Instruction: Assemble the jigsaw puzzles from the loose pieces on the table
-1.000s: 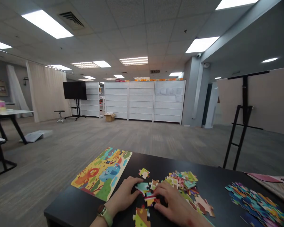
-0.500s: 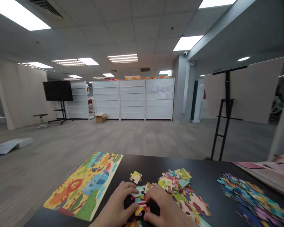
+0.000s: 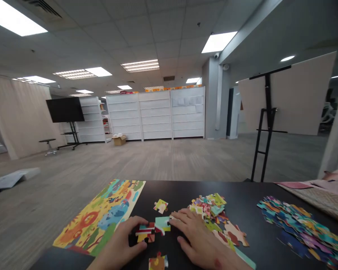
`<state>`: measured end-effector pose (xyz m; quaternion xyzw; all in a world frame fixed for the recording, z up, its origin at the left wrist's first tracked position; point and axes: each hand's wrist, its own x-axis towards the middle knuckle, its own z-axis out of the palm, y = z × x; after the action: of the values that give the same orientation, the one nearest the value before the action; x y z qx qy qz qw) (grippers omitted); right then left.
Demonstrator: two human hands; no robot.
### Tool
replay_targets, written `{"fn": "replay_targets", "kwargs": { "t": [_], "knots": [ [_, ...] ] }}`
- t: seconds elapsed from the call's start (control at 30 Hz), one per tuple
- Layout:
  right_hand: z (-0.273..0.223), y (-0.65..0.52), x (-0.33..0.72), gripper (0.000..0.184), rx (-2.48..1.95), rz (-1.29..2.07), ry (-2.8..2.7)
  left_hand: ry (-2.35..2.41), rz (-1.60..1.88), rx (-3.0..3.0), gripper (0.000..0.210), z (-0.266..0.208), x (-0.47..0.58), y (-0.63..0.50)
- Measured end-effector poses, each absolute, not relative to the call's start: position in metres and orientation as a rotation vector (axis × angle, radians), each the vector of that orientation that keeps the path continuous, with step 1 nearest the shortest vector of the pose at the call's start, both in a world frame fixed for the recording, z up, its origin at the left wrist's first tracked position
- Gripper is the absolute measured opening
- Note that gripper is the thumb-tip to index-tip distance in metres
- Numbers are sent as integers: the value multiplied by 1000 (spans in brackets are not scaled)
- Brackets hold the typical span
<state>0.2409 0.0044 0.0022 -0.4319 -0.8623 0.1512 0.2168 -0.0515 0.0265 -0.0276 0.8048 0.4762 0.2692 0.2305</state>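
My left hand (image 3: 124,240) rests on the black table, its thumb and index finger pinching the left edges of a few red, white and yellow puzzle pieces (image 3: 146,233). A teal puzzle piece (image 3: 162,224) lies against their upper right. My right hand (image 3: 194,236) is spread flat, fingertips at the right edge of the teal piece and thumb apart from it. Toward me lies an orange-brown puzzle piece (image 3: 157,263), and farther off a yellow-green one (image 3: 160,206). A heap of mixed puzzle pieces (image 3: 214,210) sits beside and partly behind my right hand.
A colourful animal picture sheet (image 3: 101,215) lies at the left of the black table (image 3: 180,191). A second heap of bluish puzzle pieces (image 3: 301,228) is at the right, near a pink patterned cloth item (image 3: 321,198). A black easel stand (image 3: 266,131) stands beyond the table.
My hands have moved apart, the right one opening out flat. The pieces between them show more clearly, with the teal piece beside the red-and-white ones. The view has shifted slightly.
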Motion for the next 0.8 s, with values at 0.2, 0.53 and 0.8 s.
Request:
{"fn": "replay_targets", "kwargs": {
  "t": [0.2, 0.53, 0.8],
  "knots": [
    [-3, 12, 233, 35, -1285, 408, -2503, 1198, 683, 2247, 25, -24, -56, 23],
    [-1, 8, 239, 34, -1214, 464, -2448, 1153, 715, 2280, 23, -22, -43, 19],
    [2, 6, 237, 30, -1209, 493, -2447, 1288, 724, 2274, 20, -19, -24, 15]
  ]
}}
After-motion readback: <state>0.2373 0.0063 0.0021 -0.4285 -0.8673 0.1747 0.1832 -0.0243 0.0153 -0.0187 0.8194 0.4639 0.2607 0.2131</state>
